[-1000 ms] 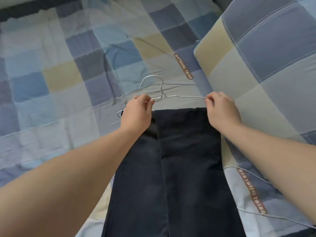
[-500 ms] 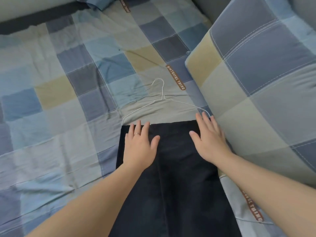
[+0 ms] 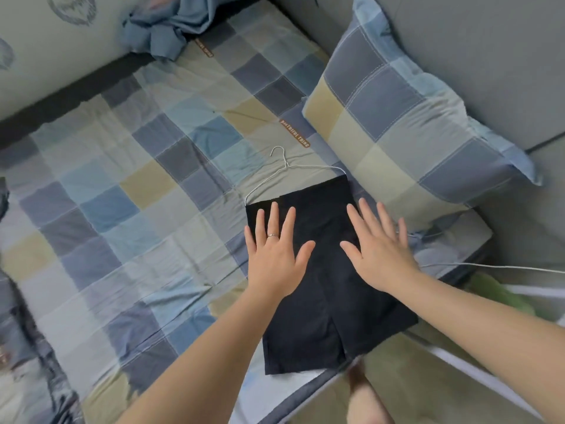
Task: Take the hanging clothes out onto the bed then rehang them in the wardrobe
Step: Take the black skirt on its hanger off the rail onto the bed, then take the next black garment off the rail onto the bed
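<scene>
A dark navy folded garment (image 3: 324,295) lies flat on the checked bed sheet (image 3: 128,191), draped over a thin wire hanger (image 3: 282,166) whose hook points up and left. My left hand (image 3: 275,249) lies flat on the garment's left half, fingers spread, a ring on one finger. My right hand (image 3: 379,249) lies flat on the right half, fingers spread toward the pillow. Neither hand grips anything.
A large checked pillow (image 3: 406,117) sits right of the hanger. Crumpled blue cloth (image 3: 171,29) lies at the far edge by the wall. Another wire hanger (image 3: 489,264) lies by the bed's right edge. Dark clothing (image 3: 27,347) shows at the left edge.
My hands let go of the hanger, laid it on the bed and moved down flat onto the garment. The view has pulled back, showing more of the bed.
</scene>
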Available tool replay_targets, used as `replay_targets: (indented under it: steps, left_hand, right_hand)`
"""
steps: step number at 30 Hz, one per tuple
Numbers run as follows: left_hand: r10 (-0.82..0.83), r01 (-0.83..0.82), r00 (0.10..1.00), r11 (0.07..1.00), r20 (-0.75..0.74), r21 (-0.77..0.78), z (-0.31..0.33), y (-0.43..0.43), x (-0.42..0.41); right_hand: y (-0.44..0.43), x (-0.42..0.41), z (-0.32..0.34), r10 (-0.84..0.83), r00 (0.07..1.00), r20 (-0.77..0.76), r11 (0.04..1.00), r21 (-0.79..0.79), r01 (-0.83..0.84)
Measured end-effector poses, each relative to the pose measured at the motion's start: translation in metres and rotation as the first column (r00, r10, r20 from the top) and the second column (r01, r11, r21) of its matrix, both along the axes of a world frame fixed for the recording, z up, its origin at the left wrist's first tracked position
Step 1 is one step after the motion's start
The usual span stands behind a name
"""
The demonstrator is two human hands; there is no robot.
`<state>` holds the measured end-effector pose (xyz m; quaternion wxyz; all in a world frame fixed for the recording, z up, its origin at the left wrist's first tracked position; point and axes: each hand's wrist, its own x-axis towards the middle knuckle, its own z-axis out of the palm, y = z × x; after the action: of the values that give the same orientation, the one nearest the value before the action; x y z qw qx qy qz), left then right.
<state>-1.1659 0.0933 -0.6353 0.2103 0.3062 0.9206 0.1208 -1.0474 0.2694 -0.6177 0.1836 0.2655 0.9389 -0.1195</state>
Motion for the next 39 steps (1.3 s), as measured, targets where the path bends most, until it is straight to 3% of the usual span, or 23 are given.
replay_targets:
  steps: [7,12,16,22,28,39]
  left_hand:
    - [-0.188,0.196,0.978,0.976,-0.09,0.094,0.108,-0.059,0.045]
    - [-0.323,0.341,0.938,0.926,-0.125,0.16,0.153,-0.077,0.082]
    - [-0.474,0.508,0.861,0.827,-0.187,0.242,0.18,-0.066,0.125]
    - [-0.694,0.755,0.655,0.576,-0.301,0.314,0.223,-0.019,0.219]
    - [-0.825,0.899,0.385,0.234,-0.414,0.369,0.274,0.014,0.363]
    - [-0.813,0.843,-0.036,-0.337,-0.581,0.42,0.362,-0.033,0.703]
  right_hand:
    - [-0.097,0.087,0.094,-0.049,0.999,-0.01,0.992,0.12,0.05]
    - [-0.133,0.151,0.15,-0.221,0.972,-0.083,0.952,0.197,0.233]
    - [-0.149,0.214,0.192,-0.34,0.931,-0.13,0.893,0.268,0.363]
    - [-0.171,0.324,0.252,-0.518,0.819,-0.248,0.744,0.341,0.574]
    - [-0.213,0.458,0.295,-0.68,0.637,-0.363,0.495,0.412,0.765]
    - [-0.365,0.758,0.372,-0.813,0.276,-0.512,-0.009,0.485,0.874]
